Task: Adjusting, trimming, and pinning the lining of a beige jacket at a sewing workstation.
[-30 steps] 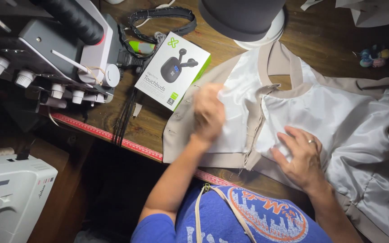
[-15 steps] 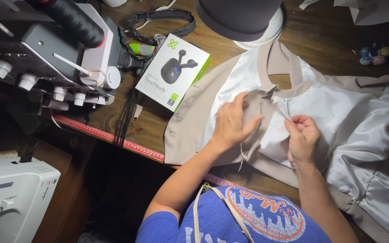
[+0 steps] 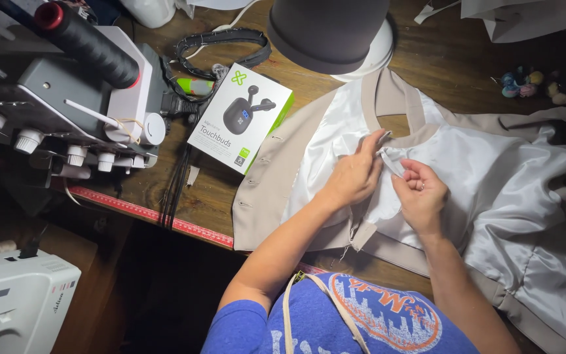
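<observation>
A person in a blue shirt (image 3: 361, 321) leans over a wooden desk (image 3: 217, 190). A tan vest (image 3: 276, 170) with a shiny white lining (image 3: 479, 170) lies spread out, inside up, on the desk right in front of them. The left hand (image 3: 355, 174) lies on the lining with its fingers bent, pressing on the cloth near the neck of the vest. The right hand (image 3: 420, 193) is just beside it, closed, pinching a small fold of the white lining. A red measuring tape (image 3: 145, 213) runs along the near edge of the desk. Farther off to the left sits a white box with earbuds pictured on it (image 3: 240, 118), and past it a grey sewing machine (image 3: 67, 98). A dark lamp shade (image 3: 325, 29) hangs over the far side.
</observation>
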